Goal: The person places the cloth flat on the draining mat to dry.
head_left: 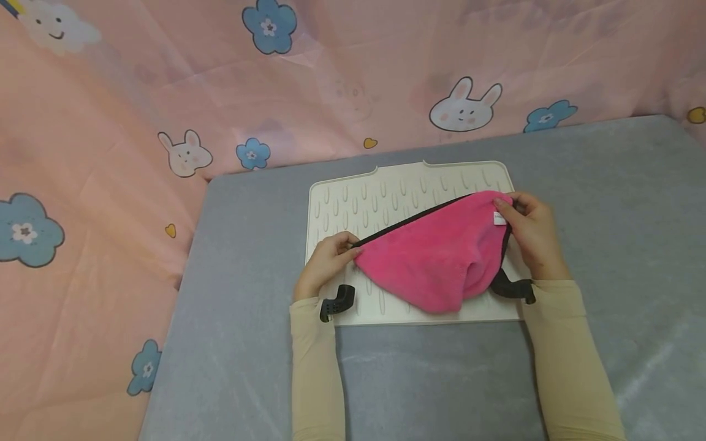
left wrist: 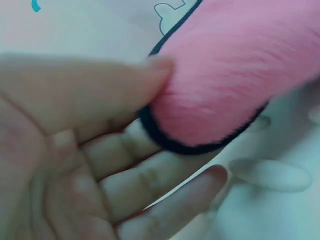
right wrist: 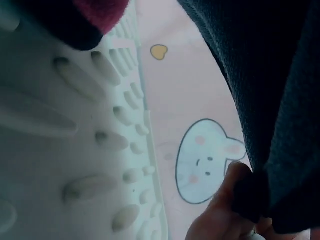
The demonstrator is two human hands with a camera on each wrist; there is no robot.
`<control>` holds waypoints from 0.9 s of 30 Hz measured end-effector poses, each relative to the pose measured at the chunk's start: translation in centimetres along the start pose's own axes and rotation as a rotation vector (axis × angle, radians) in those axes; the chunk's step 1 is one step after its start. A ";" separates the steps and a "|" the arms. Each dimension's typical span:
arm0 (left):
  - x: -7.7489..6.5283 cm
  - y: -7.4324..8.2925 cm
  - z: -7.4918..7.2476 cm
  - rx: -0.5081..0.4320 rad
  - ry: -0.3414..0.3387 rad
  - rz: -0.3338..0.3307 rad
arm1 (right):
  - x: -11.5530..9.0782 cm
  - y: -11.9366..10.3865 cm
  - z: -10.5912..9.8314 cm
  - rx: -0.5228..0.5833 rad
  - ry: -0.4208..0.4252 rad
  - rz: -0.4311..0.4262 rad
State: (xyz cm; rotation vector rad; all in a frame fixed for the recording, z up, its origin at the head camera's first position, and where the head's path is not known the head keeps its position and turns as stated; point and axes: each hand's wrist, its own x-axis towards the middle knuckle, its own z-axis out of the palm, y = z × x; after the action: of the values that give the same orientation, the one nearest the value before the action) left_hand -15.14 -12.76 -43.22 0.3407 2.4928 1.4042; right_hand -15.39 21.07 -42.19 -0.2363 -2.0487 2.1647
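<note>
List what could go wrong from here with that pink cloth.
The left hand pinches the pink cloth only by its narrow end, so that end might slip free. The cloth's lower part is loose and creased, so it could bunch if laid on the ridged white mat. The black wrist mount by the right hand sits close to the cloth's edge and might snag it.

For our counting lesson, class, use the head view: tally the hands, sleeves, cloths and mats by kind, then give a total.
Hands: 2, a left hand and a right hand
Sleeves: 2, a left sleeve and a right sleeve
Cloths: 1, a pink cloth
Mats: 1, a white mat
Total: 6
</note>
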 end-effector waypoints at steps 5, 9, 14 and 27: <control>0.2 0.0 0.3 -0.098 0.132 -0.033 | 0.1 0.2 -0.2 -0.197 -0.026 0.041; 0.3 0.1 0.3 -0.199 0.274 -0.037 | 0.0 0.2 -0.2 -0.256 -0.050 0.056; 0.4 0.3 0.2 -0.351 0.424 -0.015 | 0.0 0.4 0.3 -0.253 -0.068 0.048; -0.5 -0.9 -1.0 -0.200 0.211 -0.128 | 0.1 0.5 -0.2 -0.612 -0.322 0.065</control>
State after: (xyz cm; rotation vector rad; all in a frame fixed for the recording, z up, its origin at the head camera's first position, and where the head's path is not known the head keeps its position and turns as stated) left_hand -15.07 -14.20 -43.46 -0.0086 2.4517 1.6947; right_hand -15.46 21.25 -42.73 -0.0155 -2.8828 1.6223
